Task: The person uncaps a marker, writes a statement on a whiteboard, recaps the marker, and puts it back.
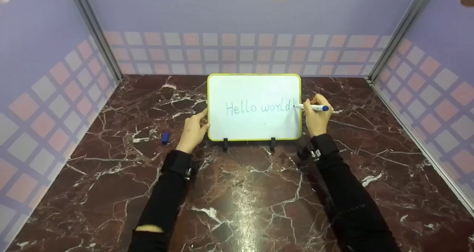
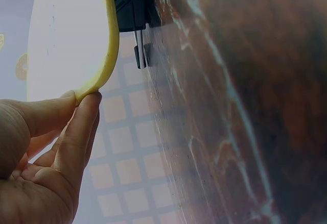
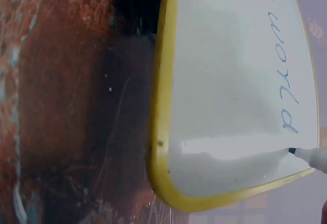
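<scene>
A small whiteboard (image 1: 255,128) with a yellow frame stands propped up on the table, bearing "Hello world" in blue and a short stroke after the "d". My left hand (image 1: 193,130) pinches the board's left edge; in the left wrist view the thumb and fingers (image 2: 76,132) grip the yellow rim (image 2: 110,60) near its lower corner. On the other side, my right hand (image 1: 317,116) holds a white marker (image 1: 313,107) with a blue end. The marker's dark tip (image 3: 292,151) is right at the board's surface, just past the "d" in the right wrist view.
A blue marker cap (image 1: 165,138) lies on the dark marbled table (image 1: 237,192), left of my left hand. Black stand feet (image 1: 273,143) support the board's lower edge. Lilac walls with pink and white checks (image 1: 229,53) enclose the table at the back and sides.
</scene>
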Motion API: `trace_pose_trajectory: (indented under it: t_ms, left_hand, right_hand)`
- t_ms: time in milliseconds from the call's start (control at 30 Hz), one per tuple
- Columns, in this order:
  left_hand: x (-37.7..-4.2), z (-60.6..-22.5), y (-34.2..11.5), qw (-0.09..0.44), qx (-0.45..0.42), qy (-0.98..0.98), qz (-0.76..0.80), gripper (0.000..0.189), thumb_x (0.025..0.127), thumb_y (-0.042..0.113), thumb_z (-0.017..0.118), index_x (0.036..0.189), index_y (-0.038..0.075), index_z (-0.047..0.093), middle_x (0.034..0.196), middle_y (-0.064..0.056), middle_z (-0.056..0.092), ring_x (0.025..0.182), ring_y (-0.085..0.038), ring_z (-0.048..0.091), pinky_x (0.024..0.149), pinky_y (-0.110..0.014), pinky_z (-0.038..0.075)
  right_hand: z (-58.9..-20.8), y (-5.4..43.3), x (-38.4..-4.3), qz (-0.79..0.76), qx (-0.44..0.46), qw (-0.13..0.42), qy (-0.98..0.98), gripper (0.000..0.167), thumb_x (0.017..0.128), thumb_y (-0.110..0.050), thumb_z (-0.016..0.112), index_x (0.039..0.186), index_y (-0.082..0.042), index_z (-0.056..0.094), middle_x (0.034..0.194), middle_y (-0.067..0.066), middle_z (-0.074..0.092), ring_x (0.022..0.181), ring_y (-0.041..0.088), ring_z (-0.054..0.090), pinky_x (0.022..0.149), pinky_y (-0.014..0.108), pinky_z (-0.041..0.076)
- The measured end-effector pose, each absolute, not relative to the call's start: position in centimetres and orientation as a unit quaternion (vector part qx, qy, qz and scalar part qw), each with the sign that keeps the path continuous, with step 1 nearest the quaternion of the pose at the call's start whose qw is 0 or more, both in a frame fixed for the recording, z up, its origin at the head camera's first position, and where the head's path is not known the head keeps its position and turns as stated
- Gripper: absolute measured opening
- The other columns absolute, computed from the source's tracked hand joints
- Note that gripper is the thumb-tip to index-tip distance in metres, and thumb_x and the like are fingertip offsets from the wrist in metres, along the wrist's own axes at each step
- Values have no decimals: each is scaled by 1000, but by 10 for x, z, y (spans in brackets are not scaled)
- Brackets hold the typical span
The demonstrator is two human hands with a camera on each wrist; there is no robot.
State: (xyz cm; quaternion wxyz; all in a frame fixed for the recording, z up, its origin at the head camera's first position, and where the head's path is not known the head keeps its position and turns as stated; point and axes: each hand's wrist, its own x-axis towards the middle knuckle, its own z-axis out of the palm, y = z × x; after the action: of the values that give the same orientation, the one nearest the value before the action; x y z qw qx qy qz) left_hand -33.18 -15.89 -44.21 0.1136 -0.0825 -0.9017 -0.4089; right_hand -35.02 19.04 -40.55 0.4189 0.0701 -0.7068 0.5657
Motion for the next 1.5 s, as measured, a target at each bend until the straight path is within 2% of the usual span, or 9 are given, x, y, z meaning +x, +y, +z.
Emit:
trace_pose_trajectory:
  t_ms: [167, 400, 633, 767, 967, 1133, 1267, 1400, 1500]
  left_hand:
    - [-332, -443, -161, 112, -83, -900, -412, 55, 94, -2, 63, 145, 1, 46, 107, -26, 70, 99, -36, 70, 86, -44, 58]
    - [-333, -442, -161, 116, -81, -898, -417, 55, 93, -3, 63, 145, 1, 46, 106, -26, 70, 97, -36, 70, 85, -45, 58]
    - [-333, -442, -160, 118, -85, -900, -411, 55, 92, -3, 63, 145, -1, 46, 106, -26, 70, 96, -36, 70, 83, -44, 58]
    - [-333, -442, -160, 124, -85, -897, -415, 55, 91, -5, 64, 144, -1, 47, 104, -27, 70, 96, -37, 71, 83, -45, 58]
    - [-335, -442, -163, 95, -79, -901, -417, 57, 94, 0, 64, 147, 2, 45, 112, -25, 69, 102, -35, 70, 87, -43, 58]
    - [-336, -434, -181, 111, -77, -918, -372, 61, 91, 5, 69, 146, -1, 45, 120, -27, 66, 109, -38, 66, 96, -44, 54]
    - [-328, -426, -205, 138, 17, -958, -250, 57, 86, 15, 77, 133, -9, 56, 122, -33, 61, 114, -48, 59, 98, -54, 50]
    - [-320, -425, -222, 72, 135, -974, -166, 61, 81, 32, 83, 119, -11, 62, 120, -33, 62, 111, -49, 60, 87, -57, 54]
    - [-319, -427, -228, 34, 161, -977, -138, 62, 79, 35, 84, 117, -10, 65, 118, -32, 64, 105, -49, 64, 81, -55, 57]
  right_hand:
    - [-404, 191, -347, 568, 71, 429, -699, 35, 84, 15, 54, 60, 2, 32, 59, -1, 36, 48, -4, 34, 50, 14, 28]
    - [-404, 191, -345, 573, 89, 432, -691, 33, 82, 16, 53, 61, 8, 30, 57, 2, 37, 44, -5, 36, 46, 13, 28]
    - [-408, 188, -347, 550, 69, 445, -704, 37, 79, 18, 55, 58, 0, 32, 58, 6, 30, 53, -3, 25, 54, 17, 20]
    - [-404, 190, -344, 571, 70, 438, -691, 38, 81, 18, 54, 58, -2, 32, 57, 1, 36, 48, -5, 32, 50, 13, 27]
    - [-397, 199, -340, 650, 77, 433, -620, 31, 84, 16, 51, 60, 10, 32, 50, -7, 45, 39, 1, 45, 39, 14, 36]
    - [-395, 205, -344, 739, 53, 403, -537, 40, 86, 15, 52, 55, -8, 40, 50, -3, 46, 38, 7, 42, 37, 18, 36]
    - [-386, 204, -340, 789, 49, 375, -484, 42, 87, 15, 50, 56, -12, 42, 50, -3, 44, 39, 7, 41, 39, 18, 35]
    - [-385, 202, -339, 829, 61, 345, -436, 40, 88, 16, 49, 57, -10, 42, 50, -1, 44, 39, 9, 42, 39, 18, 35]
    - [-386, 199, -339, 843, 65, 329, -420, 40, 88, 16, 48, 57, -9, 41, 51, 0, 44, 39, 10, 42, 39, 18, 36]
